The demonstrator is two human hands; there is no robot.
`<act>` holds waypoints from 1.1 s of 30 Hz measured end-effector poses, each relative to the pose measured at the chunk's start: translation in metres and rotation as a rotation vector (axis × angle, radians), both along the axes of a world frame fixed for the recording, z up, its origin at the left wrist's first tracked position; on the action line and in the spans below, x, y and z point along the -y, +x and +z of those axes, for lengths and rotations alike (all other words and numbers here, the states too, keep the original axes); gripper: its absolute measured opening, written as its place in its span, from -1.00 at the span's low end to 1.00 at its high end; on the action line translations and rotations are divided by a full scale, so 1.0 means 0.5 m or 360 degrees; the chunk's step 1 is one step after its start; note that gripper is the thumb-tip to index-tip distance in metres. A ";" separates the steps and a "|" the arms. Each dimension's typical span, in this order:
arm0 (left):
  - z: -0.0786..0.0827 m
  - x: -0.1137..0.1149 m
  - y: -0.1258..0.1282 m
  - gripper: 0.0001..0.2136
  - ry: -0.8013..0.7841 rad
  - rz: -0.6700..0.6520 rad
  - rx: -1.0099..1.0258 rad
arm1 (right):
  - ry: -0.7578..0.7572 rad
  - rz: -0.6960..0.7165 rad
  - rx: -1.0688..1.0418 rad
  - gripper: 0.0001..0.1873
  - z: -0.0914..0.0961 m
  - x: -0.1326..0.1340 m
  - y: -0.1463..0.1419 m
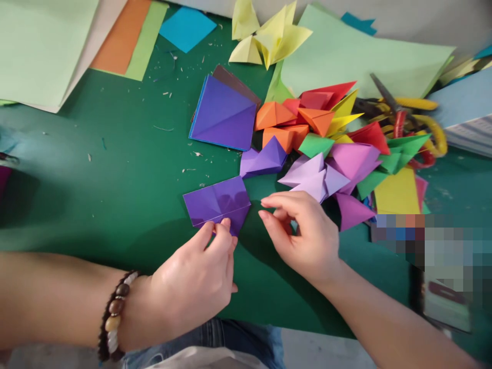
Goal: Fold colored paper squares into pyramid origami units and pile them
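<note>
Right now, a folded purple paper (215, 201) lies low over the green counter (115, 154), in front of the left hand (194, 282). The left grip pinches its near edge between thumb and forefinger, and those fingertips cover part of that edge. The right hand (309, 238) is just beside it, fingers curled, thumb and forefinger slightly apart, its grip released with nothing in it.

Beyond the purple paper, a small purple folded piece (269, 158) sits so near its far corner that I cannot tell whether they touch. Behind that lies a stack of paper squares (226, 113), purple on top, with blue and brown edges showing under it.

A crowded heap takes up the space beyond the right hand: orange pieces (274, 115), red pieces (332, 95), lilac pieces (313, 174) partly hidden by the knuckles, and a yellow square (397, 189) to the right. Scissors (400, 123) with red handles lie on the far side, a blade pointing away, tangled among yellow handles (442, 138).

Farther back are pale yellow folded pieces (282, 38), a blue square (188, 28) and a large pale green sheet (369, 66). More large sheets (38, 46) overlap at the far left, and small scraps (167, 94) dot the surface between.
</note>
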State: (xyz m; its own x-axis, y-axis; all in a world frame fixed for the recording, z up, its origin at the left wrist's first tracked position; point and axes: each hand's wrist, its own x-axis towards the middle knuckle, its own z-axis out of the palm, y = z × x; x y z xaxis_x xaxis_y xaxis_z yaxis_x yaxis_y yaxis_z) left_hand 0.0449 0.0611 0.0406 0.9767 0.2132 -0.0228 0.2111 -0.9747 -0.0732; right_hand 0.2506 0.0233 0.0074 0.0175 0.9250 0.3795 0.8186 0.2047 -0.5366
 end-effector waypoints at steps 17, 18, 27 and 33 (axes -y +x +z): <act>0.004 -0.032 0.017 -0.81 -0.0072 0.0312 0.0144 | 0.0126 0.0144 -0.0200 -0.79 -0.017 -0.033 -0.010; 0.006 -0.030 0.012 -0.81 -0.0095 0.0322 0.0161 | 0.0126 0.0159 -0.0219 -0.79 -0.016 -0.033 -0.011; 0.002 -0.027 0.006 -0.75 -0.0280 0.0325 0.0415 | 0.0144 0.0238 -0.0195 -0.69 -0.011 -0.043 -0.009; -0.004 -0.031 0.007 -0.89 -0.0275 0.0264 0.0519 | 0.0034 0.0282 0.0152 -0.66 -0.006 -0.037 -0.010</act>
State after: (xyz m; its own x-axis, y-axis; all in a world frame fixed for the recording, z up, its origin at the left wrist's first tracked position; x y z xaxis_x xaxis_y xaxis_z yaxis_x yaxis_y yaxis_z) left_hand 0.0486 0.0766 0.0383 0.8913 0.3887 0.2334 0.3515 -0.9176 0.1858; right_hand 0.2454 0.0418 0.0042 -0.1820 0.9021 0.3912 0.8156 0.3607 -0.4524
